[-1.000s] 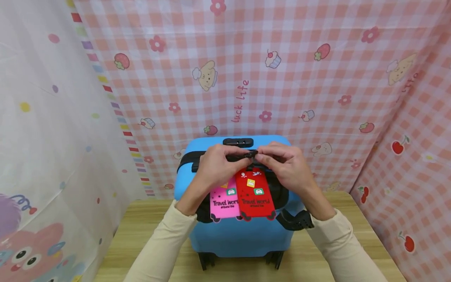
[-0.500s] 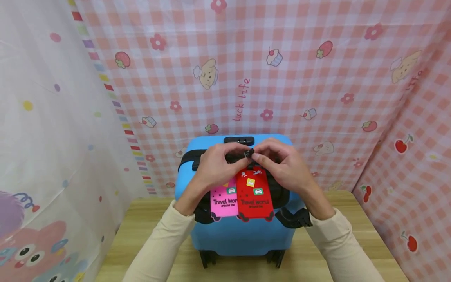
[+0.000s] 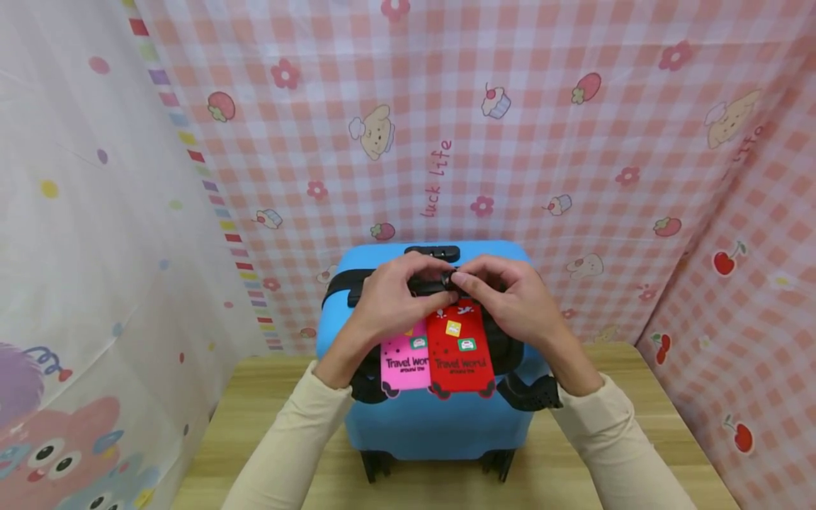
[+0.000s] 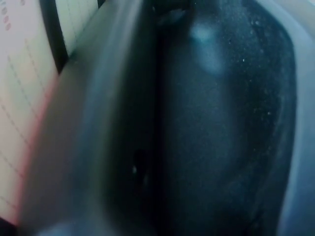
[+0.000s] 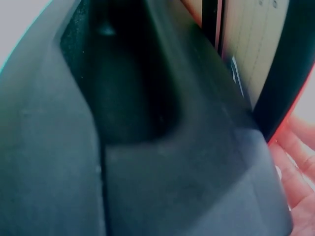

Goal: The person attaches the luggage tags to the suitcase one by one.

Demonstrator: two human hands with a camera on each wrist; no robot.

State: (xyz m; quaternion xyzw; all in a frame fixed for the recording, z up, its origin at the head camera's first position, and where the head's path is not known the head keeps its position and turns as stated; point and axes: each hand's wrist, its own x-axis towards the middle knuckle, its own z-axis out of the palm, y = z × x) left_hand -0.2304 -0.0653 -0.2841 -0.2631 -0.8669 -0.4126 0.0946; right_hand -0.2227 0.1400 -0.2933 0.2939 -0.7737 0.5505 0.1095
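A red luggage tag (image 3: 462, 368) and a pink luggage tag (image 3: 403, 368) hang side by side at the front of a blue suitcase (image 3: 440, 428), the red one overlapping the pink. Above them, my left hand (image 3: 398, 294) and right hand (image 3: 519, 301) meet fingertip to fingertip at a small black strap (image 3: 448, 280). Both hands pinch it between thumb and forefinger; the fingers partly hide it. In the right wrist view, fingers of my right hand (image 5: 298, 169) show at the edge, beside the tag's lined back. The left wrist view holds mostly blurred dark suitcase handle (image 4: 211, 123).
A black combination lock (image 3: 433, 253) sits on the suitcase top. Around its left side runs a black belt (image 3: 347, 282). The suitcase stands on a wooden table (image 3: 268, 397), with a checked cloth (image 3: 548, 142) hanging behind.
The right thumb and forefinger have shifted slightly left, with the thumb now over the black strap. Fingers of the left hand have risen a little. The tags hang almost unchanged.
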